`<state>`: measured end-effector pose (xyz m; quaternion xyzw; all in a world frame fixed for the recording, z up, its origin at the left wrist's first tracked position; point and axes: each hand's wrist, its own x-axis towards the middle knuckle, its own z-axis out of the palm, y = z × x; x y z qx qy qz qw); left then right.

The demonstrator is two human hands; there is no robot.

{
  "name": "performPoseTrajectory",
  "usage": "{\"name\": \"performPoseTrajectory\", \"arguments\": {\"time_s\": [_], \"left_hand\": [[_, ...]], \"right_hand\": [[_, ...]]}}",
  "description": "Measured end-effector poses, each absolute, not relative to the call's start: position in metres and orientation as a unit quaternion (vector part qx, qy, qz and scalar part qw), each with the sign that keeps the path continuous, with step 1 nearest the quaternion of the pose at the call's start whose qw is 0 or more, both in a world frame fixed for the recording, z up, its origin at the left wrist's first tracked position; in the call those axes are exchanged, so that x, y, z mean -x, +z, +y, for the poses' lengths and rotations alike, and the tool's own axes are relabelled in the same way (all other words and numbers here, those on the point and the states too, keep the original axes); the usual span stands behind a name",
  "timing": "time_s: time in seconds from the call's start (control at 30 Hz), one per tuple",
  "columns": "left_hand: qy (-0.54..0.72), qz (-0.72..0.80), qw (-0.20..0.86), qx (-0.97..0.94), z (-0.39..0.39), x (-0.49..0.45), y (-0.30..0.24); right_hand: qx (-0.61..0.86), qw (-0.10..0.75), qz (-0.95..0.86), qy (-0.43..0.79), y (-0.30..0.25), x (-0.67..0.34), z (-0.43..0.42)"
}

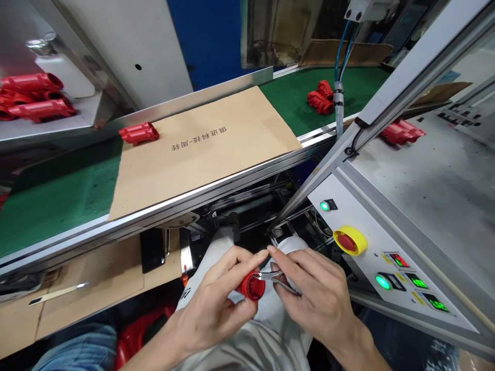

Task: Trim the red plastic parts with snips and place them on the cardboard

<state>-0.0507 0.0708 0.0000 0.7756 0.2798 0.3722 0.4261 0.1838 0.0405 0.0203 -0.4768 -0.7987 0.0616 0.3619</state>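
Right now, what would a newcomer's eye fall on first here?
First comes the red plastic part held in the left hand at bottom centre, with small metal cutters in the right hand at its end. Above, another red part sits on brown cardboard on the green belt; a red stop button in a yellow ring stands at right.

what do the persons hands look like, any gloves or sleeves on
The left hand and right hand are bare, with no gloves, rings, watch or tape showing. The left forearm and right forearm are bare too, with no sleeve in view.
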Motion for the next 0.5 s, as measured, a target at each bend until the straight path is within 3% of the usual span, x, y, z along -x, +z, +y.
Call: {"name": "performPoseTrajectory", "arguments": {"time_s": [0.2,0.3,0.4,0.5], "left_hand": [[0.359,0.279,0.424,-0.784,0.072,0.049,0.001],[0.348,0.290,0.434,-0.778,0.073,0.048,0.001],[0.345,0.305,0.446,-0.768,0.073,0.049,0.000],[0.348,0.324,0.458,-0.751,0.072,0.051,0.000]], "right_hand": [[0.460,0.315,-0.829,-0.048,0.024,-0.192,0.044],[0.445,0.331,-0.830,-0.060,0.021,-0.193,0.045],[0.474,0.438,-0.750,0.144,0.014,-0.192,0.045],[0.504,0.576,-0.480,0.428,0.002,-0.191,0.047]]}}
